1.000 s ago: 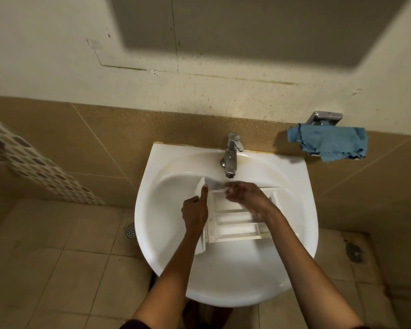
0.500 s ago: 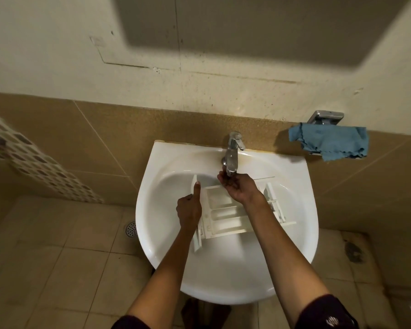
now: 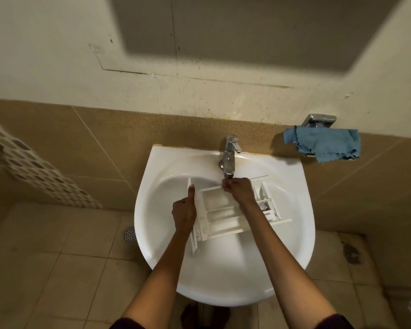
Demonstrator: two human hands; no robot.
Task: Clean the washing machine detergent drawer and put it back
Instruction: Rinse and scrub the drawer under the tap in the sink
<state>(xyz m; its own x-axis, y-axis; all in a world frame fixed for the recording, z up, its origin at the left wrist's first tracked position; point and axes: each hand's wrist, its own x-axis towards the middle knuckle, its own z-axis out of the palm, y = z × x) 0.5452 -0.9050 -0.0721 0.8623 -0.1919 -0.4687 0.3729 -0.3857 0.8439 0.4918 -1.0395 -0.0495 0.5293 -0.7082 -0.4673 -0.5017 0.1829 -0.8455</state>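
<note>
In the lower centre of the frame, a white wall-hung basin holds the white plastic detergent drawer, which lies across the bowl with its open compartments facing up and its front panel at the left, standing on edge. The left hand grips that front panel, fingers curled around it and the thumb stretched straight up along its face. The right hand is bunched at the drawer's far rim, directly beneath the spout of the chrome tap; its fingertips are drawn together against the plastic, but whether they pinch the rim or only press on it cannot be told. Whether water is running cannot be told either. Both forearms reach up from the bottom edge of the frame, with dark sleeves just visible there. The drawer's right end, with its smaller inner parts, shows beyond the right wrist, towards the right side of the bowl.

At the upper right, a blue cloth hangs from a chrome wall fitting, well apart from the basin. Brown tiles form a band behind the basin, with a stained pale wall above them. At the lower left, a round floor drain sits in the tiled floor just beside the basin's edge
</note>
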